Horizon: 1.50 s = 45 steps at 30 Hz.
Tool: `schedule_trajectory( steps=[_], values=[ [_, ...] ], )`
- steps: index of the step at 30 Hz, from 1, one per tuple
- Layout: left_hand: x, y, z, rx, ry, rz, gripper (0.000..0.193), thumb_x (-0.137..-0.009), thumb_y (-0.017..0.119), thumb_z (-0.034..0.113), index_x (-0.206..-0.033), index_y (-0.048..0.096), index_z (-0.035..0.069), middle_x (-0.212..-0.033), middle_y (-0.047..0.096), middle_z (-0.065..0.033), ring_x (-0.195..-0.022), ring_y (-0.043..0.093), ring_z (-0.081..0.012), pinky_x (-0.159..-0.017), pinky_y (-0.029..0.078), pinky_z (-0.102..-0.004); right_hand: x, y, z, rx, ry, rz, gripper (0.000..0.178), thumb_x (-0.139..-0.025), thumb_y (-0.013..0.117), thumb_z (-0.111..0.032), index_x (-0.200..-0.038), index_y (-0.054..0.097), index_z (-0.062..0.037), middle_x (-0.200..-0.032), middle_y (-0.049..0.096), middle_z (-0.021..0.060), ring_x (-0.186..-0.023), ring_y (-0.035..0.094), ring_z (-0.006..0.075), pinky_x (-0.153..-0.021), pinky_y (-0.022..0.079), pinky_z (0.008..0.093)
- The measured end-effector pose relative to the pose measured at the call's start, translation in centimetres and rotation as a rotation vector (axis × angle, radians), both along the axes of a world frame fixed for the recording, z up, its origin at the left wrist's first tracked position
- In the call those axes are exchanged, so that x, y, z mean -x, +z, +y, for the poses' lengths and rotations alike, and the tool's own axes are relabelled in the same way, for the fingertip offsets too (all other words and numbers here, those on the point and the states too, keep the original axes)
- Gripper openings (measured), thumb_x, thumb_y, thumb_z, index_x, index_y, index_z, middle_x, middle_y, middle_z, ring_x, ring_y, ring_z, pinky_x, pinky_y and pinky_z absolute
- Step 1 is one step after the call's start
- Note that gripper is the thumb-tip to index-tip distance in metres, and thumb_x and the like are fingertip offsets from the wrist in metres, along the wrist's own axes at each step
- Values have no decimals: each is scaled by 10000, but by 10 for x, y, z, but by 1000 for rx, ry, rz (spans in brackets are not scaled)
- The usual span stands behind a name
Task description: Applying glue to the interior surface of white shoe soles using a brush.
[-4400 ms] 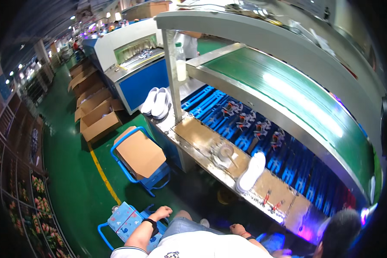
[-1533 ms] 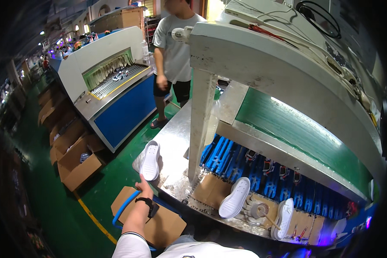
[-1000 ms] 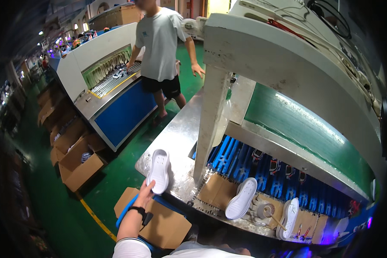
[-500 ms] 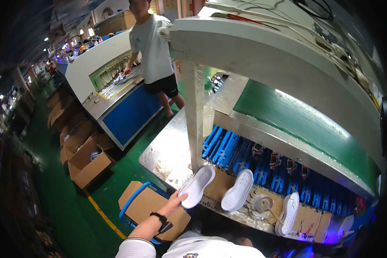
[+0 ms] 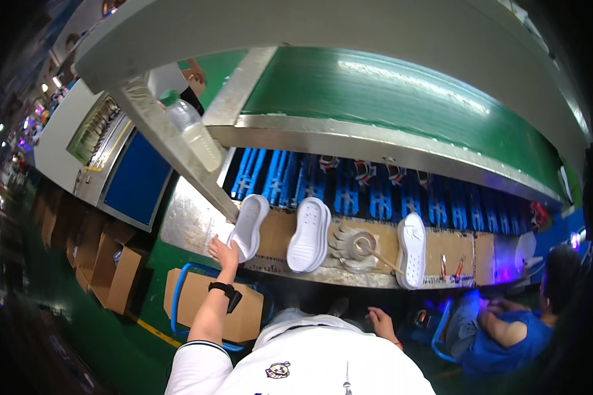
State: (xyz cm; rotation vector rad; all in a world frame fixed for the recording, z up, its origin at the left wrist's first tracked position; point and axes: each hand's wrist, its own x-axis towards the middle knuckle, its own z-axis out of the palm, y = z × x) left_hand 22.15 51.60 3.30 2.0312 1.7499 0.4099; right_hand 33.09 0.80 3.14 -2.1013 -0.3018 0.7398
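At the bench's left end, a white shoe sole [image 5: 249,227] lies tilted, its hollow side up. My left hand [image 5: 225,255] is at its lower left edge, fingers spread, thumb close against the rim; whether they touch is hard to tell. To the right lie two stacked white soles [image 5: 308,237], and farther along is another white sole [image 5: 412,253] dotted with holes. Between them stands a round pot [image 5: 362,246] with a wooden stick leaning out, on what looks like a grey-white glove [image 5: 340,243]. Low beside my body, my right hand [image 5: 381,324] hangs with loose, parted fingers, holding nothing.
Blue racks [image 5: 346,197] line the bench's far side below a green conveyor belt [image 5: 402,92]. A metal post [image 5: 171,148] and a bottle [image 5: 194,135] stand left. Cardboard [image 5: 211,309] rests on a blue-framed cart. A co-worker in blue [image 5: 507,336] sits right.
My view has swung right, bringing my right hand and a seated co-worker into sight. My left hand has eased off the left sole, which keeps its place beside the stacked soles.
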Motion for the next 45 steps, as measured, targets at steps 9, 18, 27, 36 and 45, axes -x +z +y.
schedule_trajectory(
  steps=[9, 18, 27, 36, 45],
  values=[
    [-56, 37, -101, -1, -624, -362, 455, -787, 662, 210, -1136, 467, -9, -1099, 501, -190, -1050, 434, -354, -930, 334, -440, -45, 66, 29, -343, -190, 21, 331, -934, 481, -106, -1246, 459, -2, -840, 645, 91, -707, 594, 121, -653, 473, 239],
    [-62, -4, -113, 221, -568, -423, 398, -750, 687, 118, -1089, 543, -33, -965, 616, -177, -847, 615, -256, -758, 483, -339, -93, 43, 61, -576, -218, 125, 576, -871, 578, -50, -1370, 291, -26, -908, 593, 94, -761, 584, 127, -689, 501, 258],
    [-60, 21, -103, 475, -642, -392, 368, -738, 706, 88, -1030, 558, -78, -919, 661, -158, -790, 636, -180, -705, 495, -289, -110, 55, 91, -557, -343, 187, 472, -838, 652, -146, -1264, 485, -32, -881, 584, 21, -699, 547, 81, -629, 458, 213],
    [-59, 65, -89, 1002, -532, -524, 323, -825, 636, 61, -1109, 499, -9, -1006, 604, -116, -890, 608, -158, -745, 526, -278, -110, 61, 106, -556, -367, 125, 325, -925, 537, -249, -1151, 590, -21, -859, 643, 49, -671, 557, 73, -620, 465, 207],
    [-56, 126, -91, 1186, -605, -770, 434, -828, 585, -7, -1202, 366, 6, -1108, 567, -151, -1007, 594, -221, -812, 529, -336, -108, 115, 118, -335, -98, -279, 204, -883, 577, -129, -1051, 640, -33, -892, 654, 96, -742, 609, 168, -666, 478, 269]
  ],
)
